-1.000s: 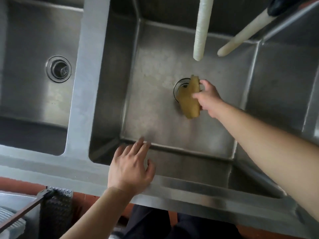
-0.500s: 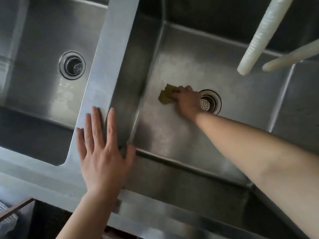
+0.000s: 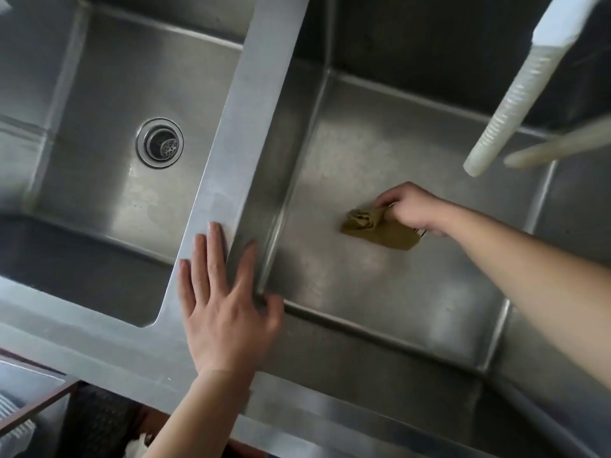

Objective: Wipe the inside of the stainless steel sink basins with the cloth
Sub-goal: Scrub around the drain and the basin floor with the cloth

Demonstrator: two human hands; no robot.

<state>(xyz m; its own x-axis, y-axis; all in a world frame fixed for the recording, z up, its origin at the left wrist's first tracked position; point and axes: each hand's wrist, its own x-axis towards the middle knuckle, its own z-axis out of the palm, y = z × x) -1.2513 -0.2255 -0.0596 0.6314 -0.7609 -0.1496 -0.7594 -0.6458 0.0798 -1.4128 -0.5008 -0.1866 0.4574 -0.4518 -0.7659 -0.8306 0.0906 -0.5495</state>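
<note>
Cloth [image 3: 380, 230] is trailing leftward from the right hand [image 3: 413, 209], fingers pinching its bunched end, while the left hand [image 3: 224, 305] is lying flat, fingers spread, on the divider [image 3: 231, 143]

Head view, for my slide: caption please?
Right hand wipes basin floor with olive cloth; left hand braces on divider.

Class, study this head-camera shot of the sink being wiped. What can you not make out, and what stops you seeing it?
- Right basin's drain: hidden under the right hand and cloth.
- Where the two white hoses come from: cut off by the top and right edges.
- Third basin, far right: cut off by the frame edge.
- Items below the counter, bottom left: blurred and cropped.
- Left hand's palm contact: hidden by its back.
</note>
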